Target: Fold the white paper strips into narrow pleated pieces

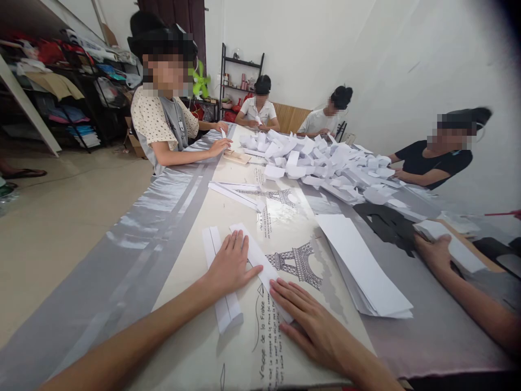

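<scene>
A folded white paper strip [256, 255] lies slantwise on the printed table cover. My left hand [230, 266] rests flat with its fingers stretched over the strip's upper part. My right hand [305, 317] lies flat across the lower end of the same strip, fingers extended. Another folded paper strip [212, 247], with a lengthwise crease, lies partly under my left hand and wrist. To the right of my hands is a stack of white paper sheets [364, 266]. Further up the table lie folded paper strips [232, 194] set at an angle to each other.
A large heap of folded white papers [301, 157] covers the table's far middle. At right, a co-worker's hand [435, 252] holds white paper [459, 250] beside a black item [385, 225]. Several other people sit around the table. A cream-coloured pad [236, 157] lies near the left person.
</scene>
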Action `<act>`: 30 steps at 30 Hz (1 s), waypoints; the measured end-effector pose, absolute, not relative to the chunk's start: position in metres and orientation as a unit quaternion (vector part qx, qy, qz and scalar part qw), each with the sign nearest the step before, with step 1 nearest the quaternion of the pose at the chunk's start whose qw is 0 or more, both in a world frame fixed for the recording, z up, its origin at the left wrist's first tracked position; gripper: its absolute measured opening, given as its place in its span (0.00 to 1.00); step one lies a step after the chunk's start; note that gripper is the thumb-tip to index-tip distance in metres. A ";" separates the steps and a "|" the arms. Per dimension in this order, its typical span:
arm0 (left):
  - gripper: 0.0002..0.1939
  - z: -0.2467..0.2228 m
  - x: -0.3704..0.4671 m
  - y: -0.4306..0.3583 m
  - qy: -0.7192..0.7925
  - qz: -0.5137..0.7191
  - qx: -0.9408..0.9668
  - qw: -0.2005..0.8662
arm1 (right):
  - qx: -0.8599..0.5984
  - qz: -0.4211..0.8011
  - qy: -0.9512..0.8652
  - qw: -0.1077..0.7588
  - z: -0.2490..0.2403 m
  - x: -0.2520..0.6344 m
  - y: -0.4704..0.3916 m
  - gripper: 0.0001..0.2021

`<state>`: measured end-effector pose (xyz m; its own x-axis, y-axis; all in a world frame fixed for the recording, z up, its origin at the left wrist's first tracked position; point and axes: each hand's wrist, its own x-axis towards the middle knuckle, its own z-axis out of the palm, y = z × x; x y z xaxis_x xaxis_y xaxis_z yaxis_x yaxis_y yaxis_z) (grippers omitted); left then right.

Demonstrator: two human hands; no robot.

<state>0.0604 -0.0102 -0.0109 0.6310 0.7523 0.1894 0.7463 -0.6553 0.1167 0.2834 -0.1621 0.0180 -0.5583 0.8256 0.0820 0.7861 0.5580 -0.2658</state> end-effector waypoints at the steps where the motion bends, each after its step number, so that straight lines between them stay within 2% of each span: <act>1: 0.45 -0.011 0.060 -0.010 0.414 0.116 0.903 0.015 | -0.460 0.099 -0.878 0.094 0.019 0.283 -0.164 0.36; 8: 0.44 -0.008 0.059 -0.012 0.420 0.097 0.902 0.008 | -0.454 0.081 -0.885 0.063 0.017 0.294 -0.186 0.38; 13: 0.44 -0.005 0.060 -0.013 0.422 0.090 0.902 0.015 | -0.429 0.070 -0.898 0.074 0.020 0.312 -0.208 0.38; 16: 0.44 -0.006 0.060 -0.013 0.424 0.089 0.901 0.014 | -0.420 0.099 -0.897 0.095 0.026 0.316 -0.205 0.33; 20: 0.45 -0.006 0.060 -0.012 0.425 0.085 0.901 0.014 | -0.432 0.145 -0.869 0.190 0.030 0.308 -0.172 0.20; 22: 0.44 -0.006 0.060 -0.012 0.424 0.088 0.901 0.014 | -0.468 0.141 -0.846 0.214 0.030 0.298 -0.144 0.19; 25: 0.45 -0.004 0.059 -0.013 0.422 0.092 0.902 0.012 | -0.513 0.094 -0.837 0.167 0.029 0.276 -0.100 0.20; 30: 0.41 -0.003 0.058 -0.015 0.416 0.111 0.902 0.004 | -0.458 0.032 -0.880 0.121 0.023 0.252 -0.056 0.17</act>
